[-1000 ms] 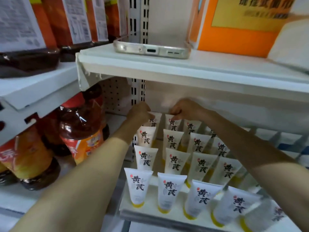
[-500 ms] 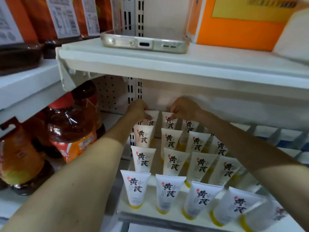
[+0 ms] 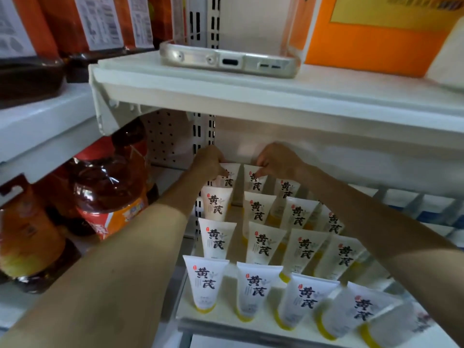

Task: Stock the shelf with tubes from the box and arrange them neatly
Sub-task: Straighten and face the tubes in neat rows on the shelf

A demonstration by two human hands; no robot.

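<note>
Several white tubes with black characters and yellow caps stand cap-down in rows on the white shelf (image 3: 251, 322). Both arms reach to the back row. My left hand (image 3: 209, 162) pinches the top edge of the rearmost tube of the left column (image 3: 229, 178). My right hand (image 3: 277, 159) pinches the top of the rearmost tube in the second column (image 3: 254, 183). Front-row tubes (image 3: 204, 281) stand upright on the left, while those at the front right (image 3: 356, 312) lean sideways. The box is not in view.
The upper shelf (image 3: 276, 96) hangs low over my hands, with a phone (image 3: 228, 60) and an orange box (image 3: 371, 33) on it. Large oil bottles (image 3: 110, 187) fill the bay to the left. A perforated back panel (image 3: 165, 136) stands behind the tubes.
The view has drifted slightly up and to the right. Both hands stay at the back row on the two rearmost tubes, which have barely shifted.
</note>
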